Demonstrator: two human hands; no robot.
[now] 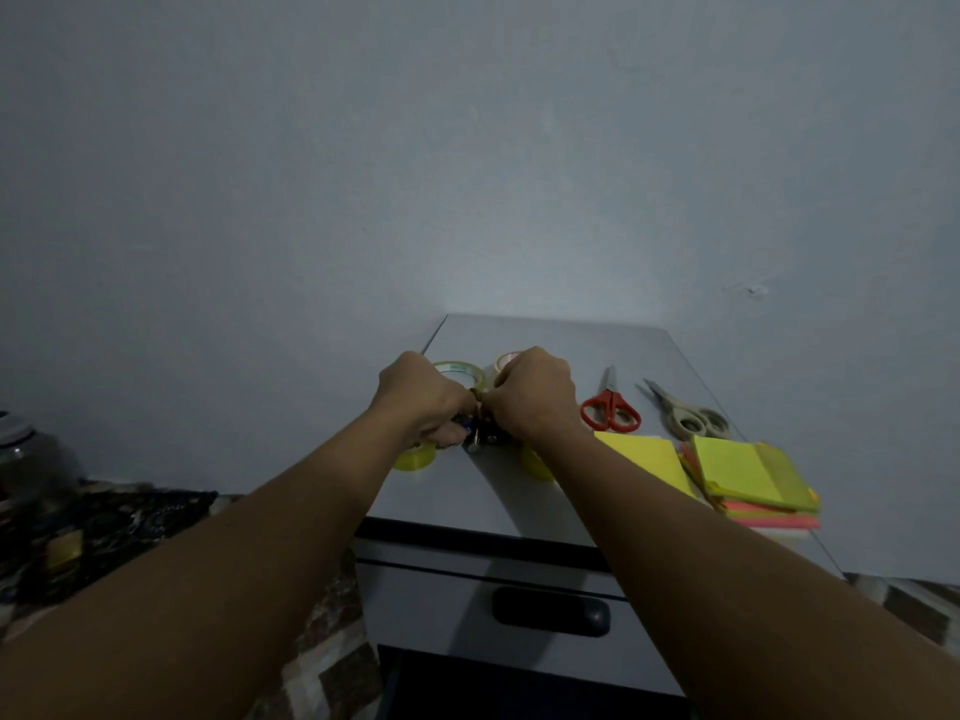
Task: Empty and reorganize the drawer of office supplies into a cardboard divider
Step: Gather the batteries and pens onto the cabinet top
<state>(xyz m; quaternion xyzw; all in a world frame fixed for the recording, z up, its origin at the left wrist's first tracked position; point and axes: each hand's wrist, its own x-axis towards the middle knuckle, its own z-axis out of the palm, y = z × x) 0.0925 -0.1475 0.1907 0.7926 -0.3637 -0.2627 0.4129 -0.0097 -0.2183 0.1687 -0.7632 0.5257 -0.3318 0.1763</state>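
The emptying half of the job looks well advanced, and the sorting half seems not yet begun. No cardboard divider shows anywhere in the frame, and the supplies lie loose on the grey cabinet top at centre right.

Below that top, at lower centre, is a closed drawer front with a black recessed handle. Under it, at the bottom edge, is a dark opening. It may be the pulled-out drawer, but its inside is too dark to read, so I cannot tell whether anything is left in it.

Of the supplies, the largest is a stack of sticky-note pads at the right edge of the top, lime on top with pink below. A flat yellow pad lies just beside it. Behind these lie grey-handled scissors and red-handled scissors, side by side with their blades pointing to the wall.

Two wide tape rolls stand behind the hands, one clear and one pinkish. Two small yellow tape rolls peek out from under the wrists.

At the middle of the frame, the left hand and right hand meet knuckle to knuckle. Both have their fingers curled down around a cluster of small dark pieces resting on the cabinet top. Bits of metal glint in the cluster, which could be clips, but it is too small and shadowed to name.

What is left, by my reading, is to bring in the divider and put everything into it.
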